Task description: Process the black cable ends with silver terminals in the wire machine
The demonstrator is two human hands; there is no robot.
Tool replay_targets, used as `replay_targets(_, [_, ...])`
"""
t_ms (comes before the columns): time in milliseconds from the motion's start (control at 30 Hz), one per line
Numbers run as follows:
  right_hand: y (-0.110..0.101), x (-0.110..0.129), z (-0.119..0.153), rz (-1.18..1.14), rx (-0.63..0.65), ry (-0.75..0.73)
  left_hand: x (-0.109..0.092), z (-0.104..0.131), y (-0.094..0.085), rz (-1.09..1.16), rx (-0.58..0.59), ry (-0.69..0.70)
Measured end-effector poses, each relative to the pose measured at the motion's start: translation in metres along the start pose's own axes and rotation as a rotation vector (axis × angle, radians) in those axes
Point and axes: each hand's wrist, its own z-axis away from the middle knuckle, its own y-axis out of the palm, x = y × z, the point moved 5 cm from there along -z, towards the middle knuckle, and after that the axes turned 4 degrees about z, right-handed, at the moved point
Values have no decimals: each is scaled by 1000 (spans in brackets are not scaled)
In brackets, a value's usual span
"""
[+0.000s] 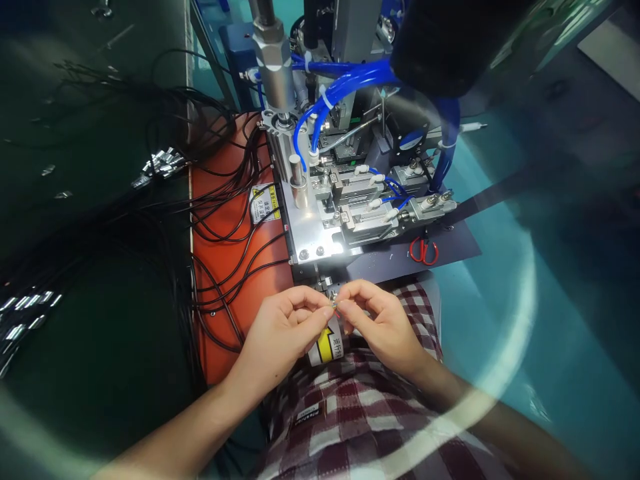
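My left hand (290,325) and my right hand (376,320) meet in front of the machine's near edge, fingertips almost touching. Each pinches thumb against index finger on a tiny metallic part (334,303) with thin wires, one of them red. The part is too small to make out clearly, and fingertips cover some of it. Just below the hands a white and yellow label (326,345) shows. Beyond them stands the metal machine (317,230) with its small slides and blue air tubes (345,83).
Red-handled scissors (424,251) lie on the dark board right of the machine. Black cables (220,193) cross the orange surface (215,173) on the left. Bundles of shiny cable ends (163,165) lie on the dark green surface. A black cylinder (440,47) hangs at the upper right.
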Motion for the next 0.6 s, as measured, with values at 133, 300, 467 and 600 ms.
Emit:
replay_targets(133, [2, -1, 0, 4, -18, 0, 2, 0, -1, 11, 2, 0])
replay_targets(300, [5, -2, 1, -61, -43, -15, 6, 0, -2, 29, 19, 3])
replay_targets(467, [7, -3, 4, -103, -77, -15, 8, 1, -1, 78, 18, 13])
replay_targets(600, [9, -5, 7, -92, -123, -23, 8, 1, 1, 113, 19, 32])
